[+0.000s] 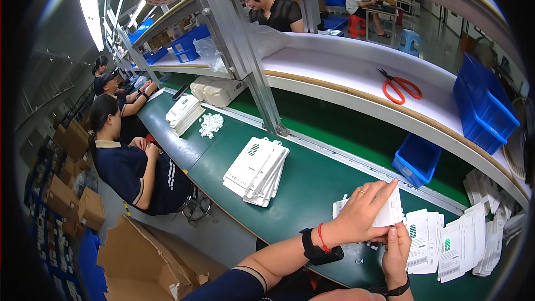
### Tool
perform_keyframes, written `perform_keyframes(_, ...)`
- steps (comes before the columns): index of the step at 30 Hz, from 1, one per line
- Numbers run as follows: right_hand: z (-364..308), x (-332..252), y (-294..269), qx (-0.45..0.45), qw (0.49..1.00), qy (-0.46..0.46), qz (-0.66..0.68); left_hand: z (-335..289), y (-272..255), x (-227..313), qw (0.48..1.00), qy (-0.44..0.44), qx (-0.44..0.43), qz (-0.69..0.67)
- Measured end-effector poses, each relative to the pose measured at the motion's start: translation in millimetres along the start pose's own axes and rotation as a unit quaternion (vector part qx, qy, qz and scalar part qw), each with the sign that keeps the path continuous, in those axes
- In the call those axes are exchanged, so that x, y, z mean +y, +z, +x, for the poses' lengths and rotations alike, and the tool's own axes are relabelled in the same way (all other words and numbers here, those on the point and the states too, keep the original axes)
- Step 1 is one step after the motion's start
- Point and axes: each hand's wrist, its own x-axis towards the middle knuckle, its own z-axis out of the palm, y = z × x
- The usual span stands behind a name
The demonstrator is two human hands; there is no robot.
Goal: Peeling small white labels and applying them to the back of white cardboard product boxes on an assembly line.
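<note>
Over the green worktop, my left hand point(361, 215) lies across a flat white printed packet point(394, 209), its thumb and fingers gripping the sides. My right hand point(396, 245) pinches the packet's lower corner. Part of the packet is hidden behind my fingers. Right of my hands, several white packets with green print point(461, 243) lie fanned in overlapping rows. Left of them stands a neat stack of similar white packets point(257, 168). A small clear plastic hook-like piece point(359, 261) rests below my left wrist.
A blue bin point(417, 159) sits behind my hands, below a shelf holding red-handled scissors point(399, 86) and another blue bin point(485, 106). Farther left are a pile of small white pieces point(210, 125) and more packets point(184, 115). Co-workers sit along the left; an open cardboard box point(139, 262) stands below.
</note>
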Motion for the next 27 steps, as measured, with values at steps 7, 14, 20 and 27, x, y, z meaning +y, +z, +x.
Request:
perform_keyframes(7,2.7,-9.2,13.5,0.101,0.993,-0.034,0.049,-1.6,1.0,0.5,0.999,0.034,-0.018,0.028)
perform_keyframes(14,0.7,-6.1,-1.0,0.088,0.996,-0.029,-0.018,1.0,-1.0,4.7,0.998,0.05,-0.008,0.032)
perform_keyframes(20,3.5,-6.0,3.0,0.087,0.993,-0.033,0.074,-1.4,2.3,-0.8,0.999,-0.006,-0.042,0.008)
perform_keyframes(27,3.6,-8.5,3.5,0.046,0.994,-0.029,0.099,-1.7,5.5,-3.2,0.999,0.025,0.025,0.008)
